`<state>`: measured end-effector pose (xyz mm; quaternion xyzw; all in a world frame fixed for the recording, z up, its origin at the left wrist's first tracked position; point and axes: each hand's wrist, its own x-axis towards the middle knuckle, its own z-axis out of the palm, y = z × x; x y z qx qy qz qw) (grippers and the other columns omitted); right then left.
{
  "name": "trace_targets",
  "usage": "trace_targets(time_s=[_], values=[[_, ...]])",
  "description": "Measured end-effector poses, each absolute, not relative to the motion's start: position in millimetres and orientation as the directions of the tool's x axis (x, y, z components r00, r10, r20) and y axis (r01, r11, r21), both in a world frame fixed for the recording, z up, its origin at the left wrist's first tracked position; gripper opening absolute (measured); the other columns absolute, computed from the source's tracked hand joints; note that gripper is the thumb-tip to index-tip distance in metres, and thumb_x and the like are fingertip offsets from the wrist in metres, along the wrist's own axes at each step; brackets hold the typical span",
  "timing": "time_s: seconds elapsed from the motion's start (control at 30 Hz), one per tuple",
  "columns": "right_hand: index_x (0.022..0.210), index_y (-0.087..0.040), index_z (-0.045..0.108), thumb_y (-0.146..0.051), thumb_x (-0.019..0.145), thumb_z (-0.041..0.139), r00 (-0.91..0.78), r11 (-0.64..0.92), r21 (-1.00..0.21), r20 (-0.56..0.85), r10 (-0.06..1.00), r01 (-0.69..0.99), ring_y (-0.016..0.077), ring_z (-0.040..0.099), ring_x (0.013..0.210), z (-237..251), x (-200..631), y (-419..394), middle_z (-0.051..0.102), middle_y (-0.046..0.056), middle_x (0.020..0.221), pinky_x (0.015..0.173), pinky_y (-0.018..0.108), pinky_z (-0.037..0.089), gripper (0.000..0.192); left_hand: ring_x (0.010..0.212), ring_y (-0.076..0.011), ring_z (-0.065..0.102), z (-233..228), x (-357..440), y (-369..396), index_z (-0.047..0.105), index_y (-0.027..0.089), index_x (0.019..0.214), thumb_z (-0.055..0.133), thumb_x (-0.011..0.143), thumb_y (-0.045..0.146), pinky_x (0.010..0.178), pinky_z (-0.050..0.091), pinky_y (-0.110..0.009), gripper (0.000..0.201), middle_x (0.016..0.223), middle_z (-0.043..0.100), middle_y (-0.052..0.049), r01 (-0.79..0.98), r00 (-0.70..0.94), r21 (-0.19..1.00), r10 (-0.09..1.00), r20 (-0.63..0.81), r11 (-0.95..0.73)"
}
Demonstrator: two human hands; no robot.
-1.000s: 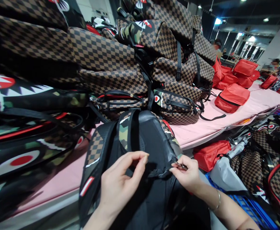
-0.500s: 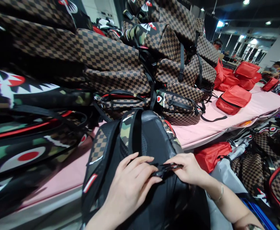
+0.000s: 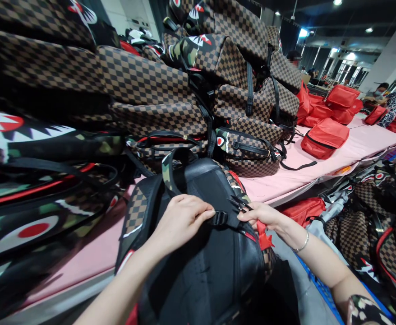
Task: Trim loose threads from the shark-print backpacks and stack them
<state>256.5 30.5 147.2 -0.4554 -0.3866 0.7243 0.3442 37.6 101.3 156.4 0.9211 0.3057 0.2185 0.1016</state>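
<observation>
The left hand (image 3: 181, 216) pinches the black strap (image 3: 230, 221) taut across the backpack (image 3: 204, 266) propped against the pink counter (image 3: 286, 180), while the right hand (image 3: 262, 216) grips small scissors (image 3: 238, 204) beside it.

**Count of what is in view**

Two hands work at one black backpack (image 3: 211, 253) against the near edge of the pink surface (image 3: 286, 180): the left hand (image 3: 181, 219) and the right hand (image 3: 264, 215). One black buckle (image 3: 220, 218) sits between them. One bracelet (image 3: 302, 245) circles the right wrist. Behind the backpack, the heap of checkered bags (image 3: 157, 90) is too tangled to count. Farther along the surface lie at least five red bags (image 3: 324, 135); one more red bag (image 3: 302, 210) sits below its edge.
</observation>
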Motion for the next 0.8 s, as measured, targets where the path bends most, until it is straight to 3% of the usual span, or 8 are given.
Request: trace_targets(time_s=[0.13, 0.23, 0.33, 0.43, 0.6, 0.73, 0.8], values=[[0.056, -0.020, 0.029, -0.034, 0.050, 0.079, -0.304, -0.504, -0.832, -0.431, 0.850, -0.230, -0.0011, 0.014, 0.034, 141.6, 264.9, 30.8, 0.025, -0.016, 0.038, 0.034, 0.013, 0.012, 0.052, 0.098, -0.0232, 0.059, 143.4, 30.6, 95.2, 0.064, 0.021, 0.096, 0.051, 0.082, 0.036, 0.093, 0.037, -0.043, 0.024, 0.098, 0.069, -0.007, 0.521, 0.555, 0.329, 0.605, 0.571, -0.788], [0.061, -0.019, 0.034, -0.036, 0.056, 0.077, -0.236, -0.478, -0.829, -0.422, 0.876, -0.292, -0.0007, 0.011, 0.034, 132.4, 278.4, 21.7, 0.022, -0.016, 0.039, 0.033, 0.012, 0.013, 0.046, 0.107, -0.0221, 0.055, 131.5, 0.3, 81.5, 0.060, 0.021, 0.105, 0.051, 0.083, 0.031, 0.096, 0.039, -0.040, 0.026, 0.109, 0.064, -0.008, 0.591, 0.217, 0.489, 0.710, 0.670, -0.642], [0.066, -0.017, 0.043, -0.036, 0.062, 0.075, -0.155, -0.448, -0.818, -0.421, 0.894, -0.361, -0.0002, 0.012, 0.036, 120.0, 294.1, 9.6, 0.019, -0.015, 0.042, 0.034, 0.012, 0.018, 0.038, 0.104, -0.0222, 0.057, 108.6, -50.1, 61.6, 0.060, 0.021, 0.103, 0.049, 0.082, 0.040, 0.096, 0.039, -0.038, 0.030, 0.109, 0.063, -0.007, 0.554, -0.170, 0.787, 0.888, 0.427, -0.272], [0.067, -0.016, 0.045, -0.036, 0.065, 0.075, -0.098, -0.425, -0.809, -0.424, 0.900, -0.407, 0.0000, 0.014, 0.038, 108.3, 306.5, 0.3, 0.019, -0.014, 0.046, 0.035, 0.012, 0.021, 0.036, 0.102, -0.0254, 0.058, 75.3, -99.1, 31.2, 0.061, 0.017, 0.098, 0.052, 0.076, 0.051, 0.096, 0.039, -0.038, 0.041, 0.104, 0.065, -0.010, 0.386, -0.321, 0.920, 0.946, 0.056, 0.076], [0.061, -0.017, 0.041, -0.036, 0.060, 0.078, -0.018, -0.425, -0.816, -0.455, 0.890, -0.391, 0.0005, 0.014, 0.039, 100.8, 310.9, -5.5, 0.020, -0.012, 0.048, 0.034, 0.011, 0.020, 0.042, 0.099, -0.0300, 0.059, 26.6, -122.9, -21.9, 0.063, 0.014, 0.096, 0.057, 0.070, 0.056, 0.088, 0.044, -0.041, 0.050, 0.104, 0.066, -0.014, 0.245, -0.300, 0.925, 0.930, -0.211, 0.289], [0.060, -0.017, 0.043, -0.036, 0.054, 0.081, 0.067, -0.408, -0.836, -0.461, 0.885, -0.366, 0.0006, 0.017, 0.038, 99.5, 310.0, -6.1, 0.022, -0.011, 0.048, 0.032, 0.011, 0.023, 0.044, 0.094, -0.0296, 0.062, 13.0, -116.2, -41.0, 0.067, 0.015, 0.093, 0.076, 0.055, 0.042, 0.082, 0.048, -0.038, 0.048, 0.094, 0.070, -0.011, 0.105, -0.162, 0.931, 0.930, -0.330, 0.348], [0.060, -0.018, 0.043, -0.035, 0.053, 0.082, 0.122, -0.397, -0.847, -0.462, 0.878, -0.354, 0.0011, 0.020, 0.037, 96.5, 312.6, -7.8, 0.024, -0.011, 0.047, 0.031, 0.012, 0.024, 0.043, 0.086, -0.0283, 0.064, 15.8, -121.5, -45.2, 0.068, 0.014, 0.087, 0.078, 0.055, 0.037, 0.079, 0.049, -0.038, 0.041, 0.086, 0.071, -0.010, 0.023, -0.113, 0.930, 0.925, -0.362, 0.366]])
